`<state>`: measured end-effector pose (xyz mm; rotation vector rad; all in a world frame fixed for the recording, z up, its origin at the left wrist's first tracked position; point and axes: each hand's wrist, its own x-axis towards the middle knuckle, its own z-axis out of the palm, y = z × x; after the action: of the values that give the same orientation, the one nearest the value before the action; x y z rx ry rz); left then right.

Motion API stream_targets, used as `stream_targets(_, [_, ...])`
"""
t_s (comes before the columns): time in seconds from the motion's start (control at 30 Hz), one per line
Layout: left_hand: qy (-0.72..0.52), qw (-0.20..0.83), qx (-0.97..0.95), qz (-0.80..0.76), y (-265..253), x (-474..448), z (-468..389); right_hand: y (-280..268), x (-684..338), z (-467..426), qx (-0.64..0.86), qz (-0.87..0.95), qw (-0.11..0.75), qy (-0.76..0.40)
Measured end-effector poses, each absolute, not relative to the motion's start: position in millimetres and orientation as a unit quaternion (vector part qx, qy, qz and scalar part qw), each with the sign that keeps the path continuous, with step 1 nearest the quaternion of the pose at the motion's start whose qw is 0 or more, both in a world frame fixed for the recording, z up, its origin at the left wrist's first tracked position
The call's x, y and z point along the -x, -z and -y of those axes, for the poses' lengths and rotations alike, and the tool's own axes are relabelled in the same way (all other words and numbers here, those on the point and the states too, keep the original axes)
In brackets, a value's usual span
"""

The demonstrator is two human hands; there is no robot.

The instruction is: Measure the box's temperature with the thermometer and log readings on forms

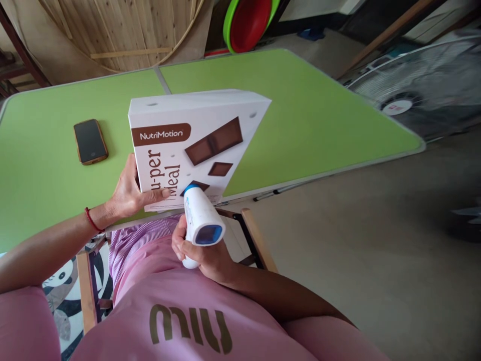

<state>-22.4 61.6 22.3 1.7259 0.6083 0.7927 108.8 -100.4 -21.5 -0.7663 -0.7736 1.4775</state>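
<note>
My left hand (131, 188) grips the lower left edge of a white cardboard box (214, 115), thumb on its front and the other fingers hidden behind. The box stands tilted over the table's near edge and bears the word NutriMotion and pictures of chocolate pieces. In my right hand (199, 250) is a white and blue handheld infrared thermometer (201, 213), fingers wrapped round its handle. Its blue front end points at the lower part of the box; whether they touch I cannot tell. The small screen faces me and looks dark blue.
A smartphone (90, 141) in a brown case lies left on the green folding table (300, 115). A large fan (409, 95) stands at the right. Red and green basins (250, 22) and a round wooden board (128, 30) are beyond the table. Wooden chair arms (259, 240) flank me.
</note>
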Motion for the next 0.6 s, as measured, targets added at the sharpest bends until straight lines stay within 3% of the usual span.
stream_targets(0.37, [-0.353,0.530,-0.732,-0.243,-18,21,-63,18,-108,99,0.355,0.335,0.620,-0.614])
stream_targets(0.5, [-0.414,0.470,-0.739,-0.249,-12,25,-75,15,-121,96,0.384,0.371,0.613,-0.582])
stream_targets(0.6, [-0.493,0.408,-0.723,-0.259,-8,31,-101,8,-143,84,0.439,0.429,0.616,-0.494])
